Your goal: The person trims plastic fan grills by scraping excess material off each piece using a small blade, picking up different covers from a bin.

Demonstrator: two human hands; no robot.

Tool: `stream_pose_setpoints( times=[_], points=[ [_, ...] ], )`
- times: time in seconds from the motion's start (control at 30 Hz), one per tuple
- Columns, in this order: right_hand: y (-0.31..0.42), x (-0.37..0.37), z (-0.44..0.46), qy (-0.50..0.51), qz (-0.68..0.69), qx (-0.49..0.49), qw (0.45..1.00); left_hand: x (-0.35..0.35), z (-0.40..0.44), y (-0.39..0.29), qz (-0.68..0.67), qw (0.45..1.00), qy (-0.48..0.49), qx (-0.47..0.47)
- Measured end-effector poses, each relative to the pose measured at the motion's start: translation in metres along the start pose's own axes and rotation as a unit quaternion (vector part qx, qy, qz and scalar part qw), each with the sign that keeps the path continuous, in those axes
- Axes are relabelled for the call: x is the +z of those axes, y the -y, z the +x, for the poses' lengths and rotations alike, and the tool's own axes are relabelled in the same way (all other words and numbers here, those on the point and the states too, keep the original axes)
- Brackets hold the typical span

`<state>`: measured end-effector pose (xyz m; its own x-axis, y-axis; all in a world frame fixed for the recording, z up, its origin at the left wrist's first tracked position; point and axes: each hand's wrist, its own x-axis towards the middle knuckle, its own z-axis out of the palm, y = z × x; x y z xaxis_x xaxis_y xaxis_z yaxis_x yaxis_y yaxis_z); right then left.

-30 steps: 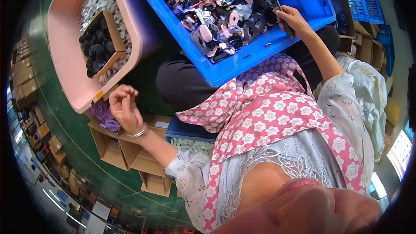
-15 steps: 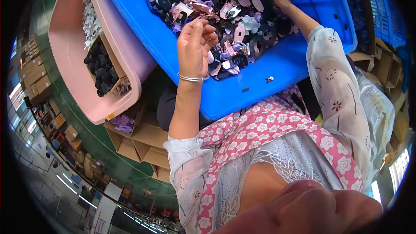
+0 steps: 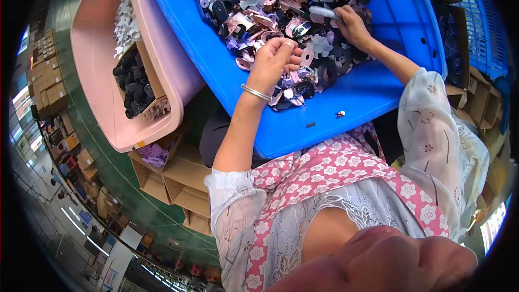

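My right hand (image 3: 354,26) is closed on the edge of a pale grey fan cover (image 3: 324,12), seen nearly edge-on above the pile. My left hand (image 3: 274,62), with a silver bangle at the wrist, hovers over the near left of the pile. Its fingers are curled in toward the thumb, and whatever may lie inside them is hidden. Below both hands is a heap of mixed plastic fan parts (image 3: 259,1), pink, lilac, white and black. The heap lies in a blue tub (image 3: 373,97). White fan blades (image 3: 323,45) show between my hands.
A pink tub (image 3: 97,65) on the left holds white blades (image 3: 125,27) and a carton of black parts (image 3: 131,84). Divided cardboard boxes (image 3: 184,176) stand below it. Small bits (image 3: 340,113) lie on the tub's near floor. A blue crate (image 3: 481,16) is at far right.
My right hand has come back from the heap's far right, lifting the fan cover. My left hand has shifted right and nearer the heap, its fingers drawn closer to the thumb.
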<state>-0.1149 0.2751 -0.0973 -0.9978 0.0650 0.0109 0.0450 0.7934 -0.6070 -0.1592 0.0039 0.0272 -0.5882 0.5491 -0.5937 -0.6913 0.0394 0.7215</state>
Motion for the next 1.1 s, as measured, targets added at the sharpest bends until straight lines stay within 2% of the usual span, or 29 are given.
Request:
stream_pose_setpoints(
  times=[0.07, 0.1, 0.17, 0.2, 0.27, 0.33, 0.4, 0.43, 0.5, 0.53, 0.57, 0.6, 0.63, 0.67, 0.7, 0.73, 0.8, 0.87, 1.0, 1.1],
  points=[
    [0.055, -0.034, -0.010, -0.022, -0.008, -0.153, 0.988, 0.000, 0.004, 0.004, -0.046, 0.997, 0.021, -0.058],
    [0.073, -0.044, -0.016, -0.034, -0.023, -0.197, 0.980, 0.006, 0.001, 0.000, -0.089, 0.992, 0.015, -0.086],
    [0.115, -0.066, -0.031, -0.073, -0.028, -0.258, 0.963, 0.012, -0.005, -0.003, -0.097, 0.990, 0.064, -0.082],
    [0.121, -0.066, -0.039, -0.104, -0.044, -0.298, 0.948, 0.015, -0.009, -0.001, -0.097, 0.991, 0.090, -0.037],
    [0.141, -0.072, -0.058, -0.121, -0.035, -0.306, 0.944, 0.015, -0.007, 0.010, -0.111, 0.987, 0.113, 0.032],
    [0.157, -0.074, -0.074, -0.134, -0.021, -0.248, 0.959, 0.019, -0.017, 0.009, -0.118, 0.984, 0.105, 0.080],
    [0.167, -0.073, -0.088, -0.172, 0.080, -0.124, 0.974, 0.018, -0.017, 0.015, -0.096, 0.982, 0.088, 0.139],
    [0.163, -0.068, -0.085, -0.206, 0.118, -0.115, 0.965, 0.016, -0.019, 0.019, -0.063, 0.983, 0.070, 0.158],
    [0.163, -0.068, -0.081, -0.159, 0.202, -0.012, 0.966, 0.018, -0.023, 0.019, 0.073, 0.967, 0.055, 0.240],
    [0.167, -0.073, -0.079, -0.125, 0.203, -0.002, 0.971, 0.017, -0.024, 0.023, 0.121, 0.956, 0.052, 0.262],
    [0.159, -0.060, -0.073, -0.080, 0.288, -0.020, 0.954, 0.012, -0.023, 0.027, 0.207, 0.936, 0.031, 0.284],
    [0.153, -0.052, -0.070, 0.002, 0.278, 0.019, 0.960, 0.018, -0.033, 0.024, 0.247, 0.922, 0.028, 0.297],
    [0.153, -0.046, -0.071, 0.039, 0.300, 0.054, 0.952, 0.018, -0.033, 0.031, 0.216, 0.929, 0.015, 0.300],
    [0.164, -0.054, -0.080, 0.035, 0.297, 0.047, 0.953, 0.018, -0.037, 0.034, 0.215, 0.933, 0.011, 0.287],
    [0.157, -0.038, -0.085, 0.028, 0.372, 0.050, 0.926, 0.019, -0.041, 0.036, 0.219, 0.933, 0.028, 0.282],
    [0.148, -0.046, -0.093, 0.023, 0.325, 0.028, 0.945, 0.032, -0.042, 0.038, 0.235, 0.934, 0.031, 0.266],
    [0.157, -0.054, -0.109, 0.027, 0.369, 0.024, 0.929, 0.036, -0.053, 0.043, 0.207, 0.943, 0.049, 0.257],
    [0.158, -0.044, -0.113, 0.015, 0.327, 0.040, 0.944, 0.025, -0.049, 0.053, 0.265, 0.913, 0.043, 0.306],
    [0.149, -0.047, -0.119, -0.014, 0.278, -0.002, 0.960, 0.042, -0.059, 0.053, 0.287, 0.918, 0.079, 0.260],
    [0.153, -0.050, -0.125, -0.009, 0.254, -0.015, 0.967, 0.043, -0.062, 0.062, 0.348, 0.891, 0.051, 0.289]
  ],
)
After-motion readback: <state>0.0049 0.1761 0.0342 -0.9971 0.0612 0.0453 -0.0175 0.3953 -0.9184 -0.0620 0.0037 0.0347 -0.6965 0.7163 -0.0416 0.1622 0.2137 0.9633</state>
